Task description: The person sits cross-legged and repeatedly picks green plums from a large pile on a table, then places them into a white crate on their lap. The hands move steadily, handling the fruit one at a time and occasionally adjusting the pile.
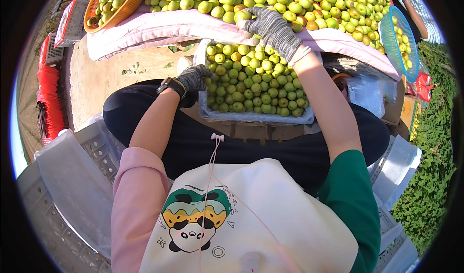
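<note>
My right hand (270,30), in a grey knitted glove, reaches to the near edge of a large heap of green jujube-like fruit (330,5). Its thumb and fingers close around one yellow-green fruit (243,16). Below the forearm and wrist sits a crate lined with clear plastic (253,118), filled with similar green fruit (253,84). My left hand (195,78), gloved too and with a watch at the wrist, is at the crate's upper left edge. Its fingertips are beside a fruit at the rim; whether they grip it cannot be told.
Pink padded cloth (156,24) edges the heap. An orange basket (136,5) of fruit stands at the upper left, a blue basket (389,44) at the right. Another person's arm (415,17) shows at the upper right. Plastic-lined crates (72,186) flank me; red net bags (50,99) lie left.
</note>
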The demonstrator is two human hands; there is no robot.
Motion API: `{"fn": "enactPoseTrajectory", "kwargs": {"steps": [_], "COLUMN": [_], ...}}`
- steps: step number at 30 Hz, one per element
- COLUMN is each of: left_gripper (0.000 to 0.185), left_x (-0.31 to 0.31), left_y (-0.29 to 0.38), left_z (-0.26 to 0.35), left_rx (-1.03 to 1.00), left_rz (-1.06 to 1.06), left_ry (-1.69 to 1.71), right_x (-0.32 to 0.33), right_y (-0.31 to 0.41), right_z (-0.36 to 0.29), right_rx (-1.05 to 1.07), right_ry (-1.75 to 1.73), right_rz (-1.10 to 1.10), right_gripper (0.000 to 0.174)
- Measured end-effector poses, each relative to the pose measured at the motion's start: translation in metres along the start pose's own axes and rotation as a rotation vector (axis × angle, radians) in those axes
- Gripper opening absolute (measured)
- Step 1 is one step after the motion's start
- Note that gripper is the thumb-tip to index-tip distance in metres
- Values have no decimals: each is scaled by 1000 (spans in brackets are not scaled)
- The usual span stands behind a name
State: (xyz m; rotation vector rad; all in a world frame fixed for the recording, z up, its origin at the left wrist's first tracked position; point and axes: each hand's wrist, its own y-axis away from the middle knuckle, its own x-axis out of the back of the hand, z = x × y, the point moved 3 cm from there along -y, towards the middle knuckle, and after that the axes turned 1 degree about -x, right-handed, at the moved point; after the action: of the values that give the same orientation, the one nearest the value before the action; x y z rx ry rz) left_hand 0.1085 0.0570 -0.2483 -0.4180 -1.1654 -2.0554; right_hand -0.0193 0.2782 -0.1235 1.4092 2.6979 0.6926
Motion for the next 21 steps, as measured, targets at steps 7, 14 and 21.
{"fn": "enactPoseTrajectory", "kwargs": {"steps": [7, 14, 21], "left_gripper": [42, 40, 32], "left_x": [-12, -28, -41], "left_y": [9, 10, 3], "left_z": [25, 28, 16], "left_rx": [411, 53, 73], "left_rz": [-120, -127, -211], "left_ry": [324, -499, -520], "right_x": [-48, -173, -167], "right_y": [18, -15, -9], "right_z": [24, 134, 113], "right_rx": [408, -16, 34], "right_ry": [624, 798, 1070], "right_rz": [140, -142, -153], "right_gripper": [30, 31, 29]}}
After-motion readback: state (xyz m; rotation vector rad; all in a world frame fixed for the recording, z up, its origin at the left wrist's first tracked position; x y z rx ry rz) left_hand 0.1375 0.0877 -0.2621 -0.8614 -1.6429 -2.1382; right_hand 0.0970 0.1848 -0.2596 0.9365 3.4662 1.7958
